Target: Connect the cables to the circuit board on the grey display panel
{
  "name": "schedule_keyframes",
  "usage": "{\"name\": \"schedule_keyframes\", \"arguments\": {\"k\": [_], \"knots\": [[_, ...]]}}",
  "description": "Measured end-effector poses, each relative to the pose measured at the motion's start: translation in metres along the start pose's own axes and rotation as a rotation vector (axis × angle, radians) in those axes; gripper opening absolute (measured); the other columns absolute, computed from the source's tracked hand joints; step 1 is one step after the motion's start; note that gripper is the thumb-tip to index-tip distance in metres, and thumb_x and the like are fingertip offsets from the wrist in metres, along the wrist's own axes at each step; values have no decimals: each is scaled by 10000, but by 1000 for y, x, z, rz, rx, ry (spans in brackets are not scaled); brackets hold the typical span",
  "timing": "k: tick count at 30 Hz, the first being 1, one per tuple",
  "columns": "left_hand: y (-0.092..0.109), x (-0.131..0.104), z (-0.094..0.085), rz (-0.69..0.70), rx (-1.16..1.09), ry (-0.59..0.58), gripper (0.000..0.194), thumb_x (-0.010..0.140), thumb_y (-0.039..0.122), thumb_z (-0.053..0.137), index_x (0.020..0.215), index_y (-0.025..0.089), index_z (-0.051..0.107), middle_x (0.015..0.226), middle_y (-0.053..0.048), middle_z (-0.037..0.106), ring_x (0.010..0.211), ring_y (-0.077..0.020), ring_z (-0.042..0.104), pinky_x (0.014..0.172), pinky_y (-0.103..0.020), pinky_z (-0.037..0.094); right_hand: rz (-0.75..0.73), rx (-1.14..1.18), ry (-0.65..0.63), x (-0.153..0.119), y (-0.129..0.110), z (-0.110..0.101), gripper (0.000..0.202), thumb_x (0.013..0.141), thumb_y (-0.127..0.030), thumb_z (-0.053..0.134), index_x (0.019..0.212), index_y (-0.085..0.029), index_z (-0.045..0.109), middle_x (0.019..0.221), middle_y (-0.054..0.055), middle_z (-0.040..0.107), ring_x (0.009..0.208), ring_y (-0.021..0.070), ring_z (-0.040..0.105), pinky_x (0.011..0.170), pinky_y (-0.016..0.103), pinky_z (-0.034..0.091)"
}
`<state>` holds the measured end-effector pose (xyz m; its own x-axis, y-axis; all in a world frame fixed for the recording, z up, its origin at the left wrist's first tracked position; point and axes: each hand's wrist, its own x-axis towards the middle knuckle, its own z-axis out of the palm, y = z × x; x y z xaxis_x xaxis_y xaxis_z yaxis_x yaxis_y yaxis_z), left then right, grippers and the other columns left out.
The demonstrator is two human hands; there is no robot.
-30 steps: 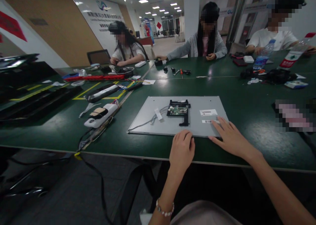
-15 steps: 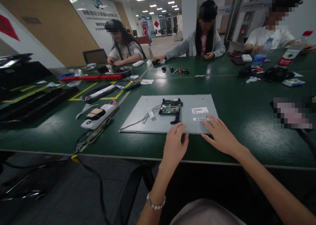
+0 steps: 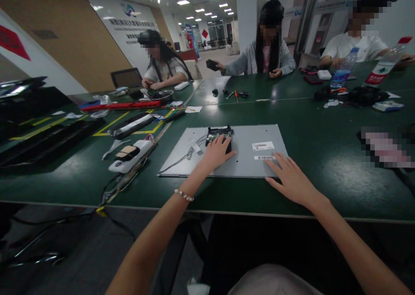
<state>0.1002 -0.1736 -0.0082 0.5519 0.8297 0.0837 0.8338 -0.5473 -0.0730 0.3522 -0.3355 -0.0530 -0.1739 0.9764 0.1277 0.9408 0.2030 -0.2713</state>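
Observation:
A flat grey metal panel [image 3: 249,165] lies on the green table in front of me, with two white labels on its right part. On its upper left part sits a black bracket with a green circuit board [image 3: 220,131], and thin grey cables [image 3: 184,161] run from there to the panel's left corner. My left hand [image 3: 217,153] rests over the board and bracket, fingers stretched and thumb out to the right, hiding their lower part. My right hand [image 3: 288,174] lies with spread fingers on the panel's right front corner, its thumb at the front edge.
Left of the panel lie a white device with a tan pad [image 3: 131,154] and a loose cable. Black casings [image 3: 48,141] stand farther left. Small tools [image 3: 236,95] lie beyond the panel. Two bottles [image 3: 344,68] stand at the right. Several people sit across the table.
My left hand has moved from the panel's front edge up onto the circuit board. The bracket sits slightly farther left, uncovering a small hole. Across the table, a person has lifted a black object.

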Motion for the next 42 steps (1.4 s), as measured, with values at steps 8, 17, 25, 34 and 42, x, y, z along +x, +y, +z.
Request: {"name": "schedule_keyframes", "arguments": {"k": [8,17,25,34,42], "knots": [[-21,18,3,-68,21,-16,600,952,514,447,1462,200,400,1534,-184,347,1346,-368,416,1087,-527,328,-15,4,5,0,0,-1,660,964,-610,308,1498,-230,392,1611,127,245,1485,311,180,1186,543,185],[-49,-8,-10,-220,73,180,432,942,370,476,1312,153,531,1335,-157,577,1216,-313,546,1032,-417,402,-23,0,11,-2,-1,-2,642,968,-590,325,1492,-228,404,1613,128,240,1483,306,190,1186,523,201],[-98,-21,-7,-430,206,30,370,956,169,332,1105,136,668,1002,-143,710,933,-302,672,806,-391,503,-30,8,20,-1,2,2,648,965,-600,322,1499,-237,391,1615,116,239,1483,306,191,1181,537,207],[-125,53,-28,-371,63,262,441,1009,202,266,1306,136,586,1256,-113,644,1129,-254,590,995,-368,425,-22,15,30,-2,0,1,648,962,-608,317,1501,-254,388,1612,96,255,1481,299,200,1183,529,214],[-128,92,14,-480,-110,149,410,922,183,399,1246,147,648,1258,-116,664,1163,-254,601,981,-343,446,-12,24,5,0,-1,-1,662,960,-630,302,1511,-269,367,1622,91,225,1485,289,188,1187,521,209]]}}
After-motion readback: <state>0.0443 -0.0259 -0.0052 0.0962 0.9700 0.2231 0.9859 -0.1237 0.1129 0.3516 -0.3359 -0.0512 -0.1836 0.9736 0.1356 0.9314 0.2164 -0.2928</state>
